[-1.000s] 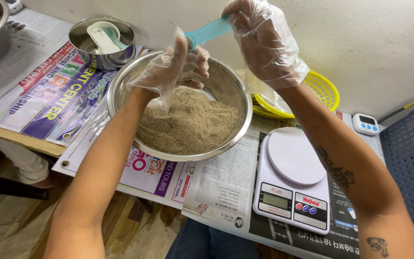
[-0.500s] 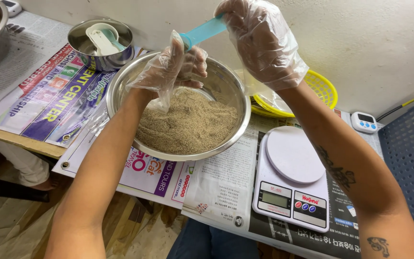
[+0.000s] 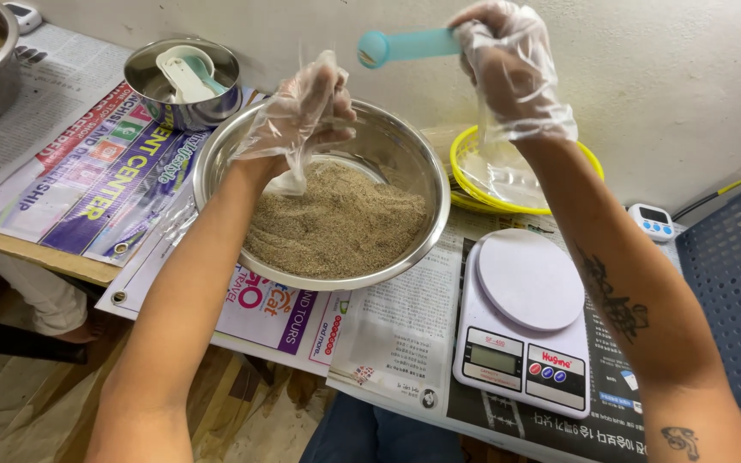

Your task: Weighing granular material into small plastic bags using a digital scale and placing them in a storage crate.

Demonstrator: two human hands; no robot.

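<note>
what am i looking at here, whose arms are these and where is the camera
The camera sits on a person's head and looks down, so the two arms reaching into the picture are that person's own. Both hands wear thin clear plastic gloves.

The left hand is bunched up over a big steel bowl that holds a brownish, grainy powder. The right hand is raised above the table and grips a turquoise plastic scoop by its handle.

The table is covered with newspaper. On it lie a white kitchen scale with nothing on its plate, a yellow plastic basket, a smaller steel bowl with more scoops in it, and a small white timer. A blue crate stands at the right.
</note>
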